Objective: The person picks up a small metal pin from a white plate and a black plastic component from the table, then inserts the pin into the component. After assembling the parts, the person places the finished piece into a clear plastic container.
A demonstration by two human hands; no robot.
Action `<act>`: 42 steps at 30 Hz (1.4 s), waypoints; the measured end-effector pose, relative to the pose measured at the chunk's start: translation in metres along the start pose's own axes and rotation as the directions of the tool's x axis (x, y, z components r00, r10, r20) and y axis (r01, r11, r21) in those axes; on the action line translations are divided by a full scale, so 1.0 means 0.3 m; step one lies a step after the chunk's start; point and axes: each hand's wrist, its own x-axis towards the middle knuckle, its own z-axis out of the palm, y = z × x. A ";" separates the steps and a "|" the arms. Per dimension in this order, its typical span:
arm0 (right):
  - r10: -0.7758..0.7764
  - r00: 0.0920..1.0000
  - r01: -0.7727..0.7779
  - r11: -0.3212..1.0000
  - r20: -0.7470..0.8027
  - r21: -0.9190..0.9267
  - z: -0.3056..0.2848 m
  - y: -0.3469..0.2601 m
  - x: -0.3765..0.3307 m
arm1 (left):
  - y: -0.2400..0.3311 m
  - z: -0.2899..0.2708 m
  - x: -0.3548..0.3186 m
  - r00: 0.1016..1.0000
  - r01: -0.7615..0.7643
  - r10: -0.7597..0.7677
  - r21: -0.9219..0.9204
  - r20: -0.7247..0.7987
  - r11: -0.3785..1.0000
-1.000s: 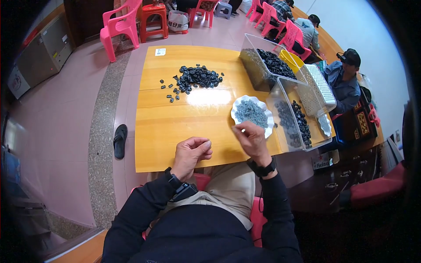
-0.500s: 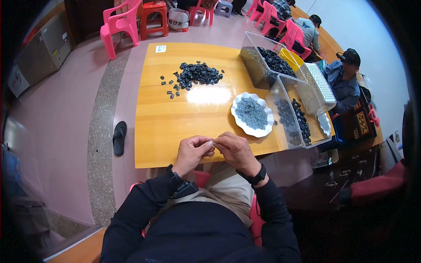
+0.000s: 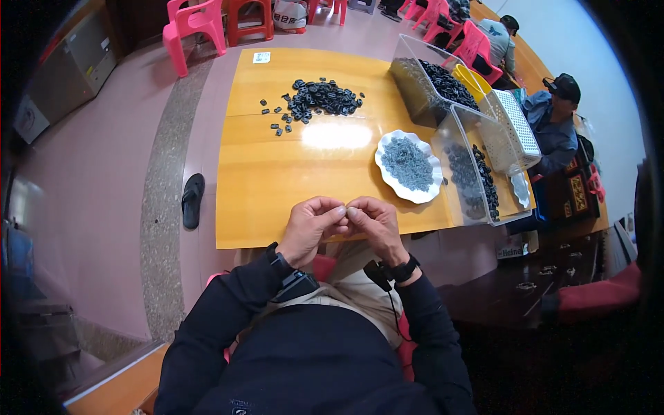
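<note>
My left hand (image 3: 311,227) and my right hand (image 3: 374,225) meet fingertip to fingertip over the near edge of the yellow wooden table (image 3: 277,180). Both are pinched closed on something too small to make out. A white scalloped plate (image 3: 432,194) with a heap of small grey pieces (image 3: 407,163) lies just beyond my right hand. A loose pile of black ring-like parts (image 3: 321,97) sits at the far middle of the table.
Two clear plastic bins (image 3: 456,149) with dark parts and a white basket (image 3: 515,128) stand along the table's right side. A seated person in a cap (image 3: 557,114) is at the far right. Pink and red plastic chairs (image 3: 197,24) stand beyond the table. A black sandal (image 3: 191,199) lies on the floor.
My right hand has come back from the white plate and joined my left hand at the table's near edge. The left hand stayed where it was.
</note>
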 end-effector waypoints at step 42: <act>-0.583 0.807 0.428 0.476 0.089 -0.768 0.101 0.004 -0.003 | -0.051 0.006 -0.015 0.971 -0.127 0.103 -0.097 -0.215 0.987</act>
